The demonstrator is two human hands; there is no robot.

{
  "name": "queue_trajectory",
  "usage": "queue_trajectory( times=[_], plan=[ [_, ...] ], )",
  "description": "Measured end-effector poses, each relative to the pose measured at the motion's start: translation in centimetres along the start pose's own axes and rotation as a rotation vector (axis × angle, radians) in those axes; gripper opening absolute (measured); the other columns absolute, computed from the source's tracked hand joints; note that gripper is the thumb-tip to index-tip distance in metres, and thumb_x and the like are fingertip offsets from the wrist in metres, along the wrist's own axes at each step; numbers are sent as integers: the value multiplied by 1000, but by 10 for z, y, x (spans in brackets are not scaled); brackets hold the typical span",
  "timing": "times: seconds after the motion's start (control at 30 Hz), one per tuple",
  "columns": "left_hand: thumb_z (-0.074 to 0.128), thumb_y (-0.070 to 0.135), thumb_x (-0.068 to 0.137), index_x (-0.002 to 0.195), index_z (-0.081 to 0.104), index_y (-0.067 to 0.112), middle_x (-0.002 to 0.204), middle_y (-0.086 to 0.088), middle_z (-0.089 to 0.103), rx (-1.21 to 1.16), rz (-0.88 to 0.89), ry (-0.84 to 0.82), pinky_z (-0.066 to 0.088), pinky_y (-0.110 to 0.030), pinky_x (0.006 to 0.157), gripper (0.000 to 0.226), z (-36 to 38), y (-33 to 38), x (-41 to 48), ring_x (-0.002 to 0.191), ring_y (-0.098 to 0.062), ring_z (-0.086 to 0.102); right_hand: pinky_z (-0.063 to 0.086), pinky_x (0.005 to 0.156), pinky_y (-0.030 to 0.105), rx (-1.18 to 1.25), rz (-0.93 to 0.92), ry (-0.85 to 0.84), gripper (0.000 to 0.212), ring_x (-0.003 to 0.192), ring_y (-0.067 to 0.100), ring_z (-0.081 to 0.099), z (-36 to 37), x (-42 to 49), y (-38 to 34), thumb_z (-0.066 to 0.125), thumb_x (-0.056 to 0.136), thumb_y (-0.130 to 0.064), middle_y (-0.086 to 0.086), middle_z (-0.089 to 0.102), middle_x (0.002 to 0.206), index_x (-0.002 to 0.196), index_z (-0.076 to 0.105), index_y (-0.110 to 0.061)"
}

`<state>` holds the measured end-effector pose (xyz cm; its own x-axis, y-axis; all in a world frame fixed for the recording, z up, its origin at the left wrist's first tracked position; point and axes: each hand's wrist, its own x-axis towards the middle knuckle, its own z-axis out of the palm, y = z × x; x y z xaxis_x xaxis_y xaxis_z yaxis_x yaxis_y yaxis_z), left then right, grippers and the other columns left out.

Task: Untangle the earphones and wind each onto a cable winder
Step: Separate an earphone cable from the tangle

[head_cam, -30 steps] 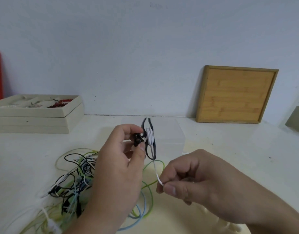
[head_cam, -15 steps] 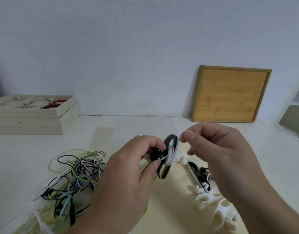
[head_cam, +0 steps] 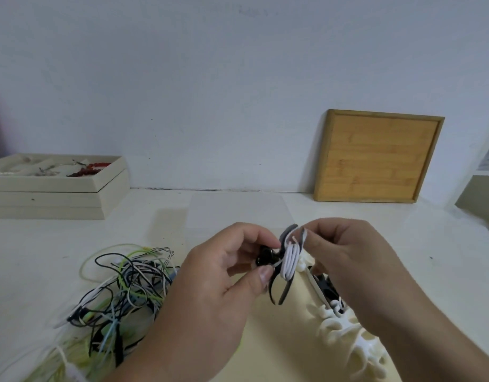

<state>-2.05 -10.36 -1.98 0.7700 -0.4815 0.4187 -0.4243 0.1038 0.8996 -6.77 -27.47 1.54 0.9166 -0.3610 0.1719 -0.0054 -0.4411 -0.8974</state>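
Your left hand (head_cam: 218, 274) pinches the black cable winder (head_cam: 286, 267) between thumb and curled fingers, holding it above the table (head_cam: 182, 232). Your right hand (head_cam: 345, 260), just right of the winder, pinches the white earphone cable (head_cam: 290, 259) at the winder's top edge; several white turns already lie around its middle. Below and right of the winder, spare white winders (head_cam: 345, 329) lie on the table with a black one among them, partly hidden by your right wrist. Left of the winder sits the tangled pile of earphones (head_cam: 127, 288), black, white and green. Far left of it stands a beige tray box (head_cam: 58, 188); far right, a wooden board (head_cam: 378, 158) leans on the wall.
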Motion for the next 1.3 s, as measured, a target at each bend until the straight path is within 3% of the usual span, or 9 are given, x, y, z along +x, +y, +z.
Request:
queue_trajectory(
  times=[0.1,0.3,0.4,0.57,0.7,0.8,0.9,1.07,1.3],
  plan=[
    [63,7,77,93,71,27,94,-6,75,-129,14,60,59,-26,74,26,1,2,1,90,-18,72,36,43,12,-84,16,-164,43,42,3,45,5,1,5,58,97,-32,-10,45,45,56,69,-32],
    [65,-5,89,90,71,26,87,-1,73,-184,-3,199,52,-15,62,32,0,3,5,73,-11,70,55,67,35,-181,-43,-462,32,58,8,49,19,0,15,52,102,-33,-12,47,58,78,73,-26],
    [65,3,88,89,69,30,95,1,70,-175,-16,264,55,-22,65,28,1,-1,5,75,-14,71,54,71,50,-248,-163,-555,27,63,29,50,17,-3,12,51,100,-42,3,46,62,89,72,-30],
    [53,0,95,102,60,13,95,-12,71,-457,-146,392,61,-36,68,16,0,3,10,86,-34,74,33,53,27,-303,-205,-668,21,54,10,35,10,-6,8,56,99,-43,-5,38,58,92,73,-31],
    [54,3,91,101,61,10,82,-7,69,-656,-192,455,60,-31,62,14,-10,5,17,76,-26,72,50,66,47,-329,-186,-647,21,63,22,43,4,-3,6,56,99,-44,11,44,66,97,74,-33],
    [52,-2,96,96,61,15,83,-2,69,-401,-176,532,57,-28,66,18,-15,-4,18,76,-18,67,46,60,49,-239,-178,-629,25,61,33,41,-4,-2,3,57,96,-48,21,42,68,96,77,-33],
    [60,3,95,93,61,28,87,10,70,-31,-122,589,57,-33,71,25,-16,-11,15,71,-15,70,26,54,37,-131,-212,-678,25,57,25,29,-8,-5,0,59,97,-42,4,31,58,94,78,-26],
    [66,9,92,93,61,31,88,22,64,170,-90,543,52,-23,61,23,-11,-10,10,70,-13,68,32,60,45,-82,-250,-787,28,67,40,38,-2,-13,-10,56,97,-46,29,45,75,96,77,-27],
    [50,-5,93,103,63,1,90,-20,71,-638,-320,474,63,-34,64,17,-10,-1,17,82,-32,71,24,57,38,-280,-122,-876,26,58,21,30,-7,-13,-13,57,96,-41,6,31,60,83,74,-25]
  ],
)
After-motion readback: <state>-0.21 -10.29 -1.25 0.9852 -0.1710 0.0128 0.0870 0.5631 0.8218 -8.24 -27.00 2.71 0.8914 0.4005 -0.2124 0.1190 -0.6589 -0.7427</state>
